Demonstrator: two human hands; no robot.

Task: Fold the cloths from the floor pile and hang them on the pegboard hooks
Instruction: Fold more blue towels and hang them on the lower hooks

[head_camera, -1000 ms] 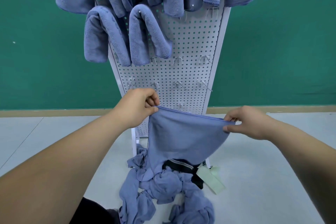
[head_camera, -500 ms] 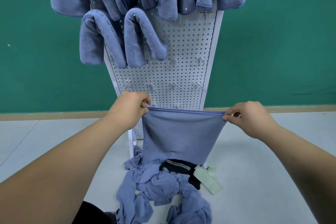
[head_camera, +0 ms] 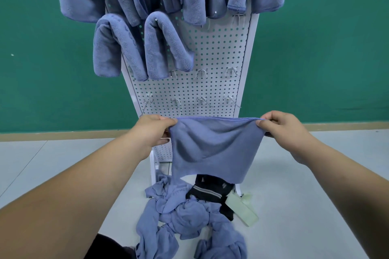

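Note:
A blue cloth (head_camera: 214,149) hangs stretched between my hands in front of the white pegboard (head_camera: 210,52). My left hand (head_camera: 150,130) pinches its top left corner, and my right hand (head_camera: 282,125) pinches the top right corner. The cloth's lower left trails down toward the floor pile (head_camera: 185,223) of crumpled blue cloths. Several folded blue cloths (head_camera: 166,46) hang on the upper hooks. Bare hooks (head_camera: 202,72) stick out of the board's middle rows.
A black striped cloth (head_camera: 210,190) and a pale green piece (head_camera: 242,208) lie at the pegboard's foot. A green wall (head_camera: 326,48) stands behind, and grey floor (head_camera: 42,164) spreads to both sides. A dark shape (head_camera: 109,248) shows at the bottom edge.
My hands have moved slightly apart and pulled the top edge taut. The cloth has risen, so its bottom edge hangs above the black cloth.

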